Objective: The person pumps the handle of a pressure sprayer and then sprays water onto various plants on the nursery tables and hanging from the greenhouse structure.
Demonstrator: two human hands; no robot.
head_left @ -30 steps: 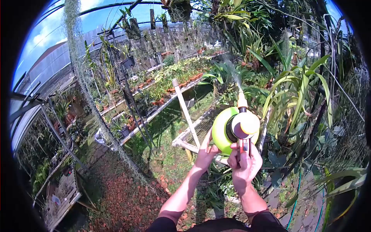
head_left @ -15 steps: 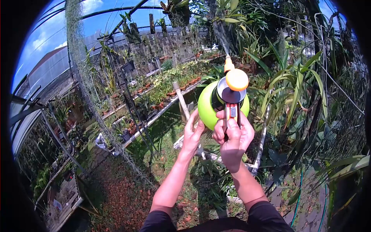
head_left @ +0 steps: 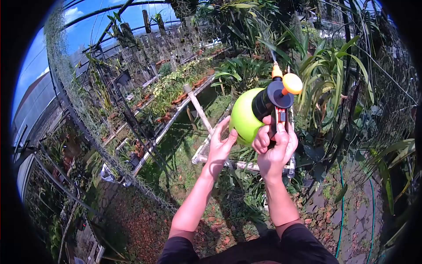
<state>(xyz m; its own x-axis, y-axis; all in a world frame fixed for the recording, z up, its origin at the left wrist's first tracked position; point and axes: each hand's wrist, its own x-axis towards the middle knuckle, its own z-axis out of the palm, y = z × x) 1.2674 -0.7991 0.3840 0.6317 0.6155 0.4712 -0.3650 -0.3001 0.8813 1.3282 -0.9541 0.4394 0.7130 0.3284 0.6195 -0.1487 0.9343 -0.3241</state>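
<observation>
A lime-green pump sprayer [head_left: 246,116] with a black collar, an orange pump knob [head_left: 292,83] and an orange nozzle [head_left: 276,70] is held out in front of me. My right hand [head_left: 278,147] is wrapped round its black handle, the thumb on the red and grey trigger. Against the lower left side of the green tank, my left hand [head_left: 220,143] supports it with fingers partly hidden behind. A thin spray of water [head_left: 272,53] leaves the nozzle, aimed away toward the leafy plants [head_left: 246,72].
Long-leaved plants [head_left: 338,75] hang close on the right. A mesh bench [head_left: 246,166] stands below the sprayer, with a pale post [head_left: 198,108] beside it. Potted plants line a long bench [head_left: 165,132] on the left. A green hose [head_left: 342,211] lies on the paving.
The sprayer and my right hand have shifted right, and the tank now leans more to the left. The view has turned slightly right. Water still sprays from the nozzle.
</observation>
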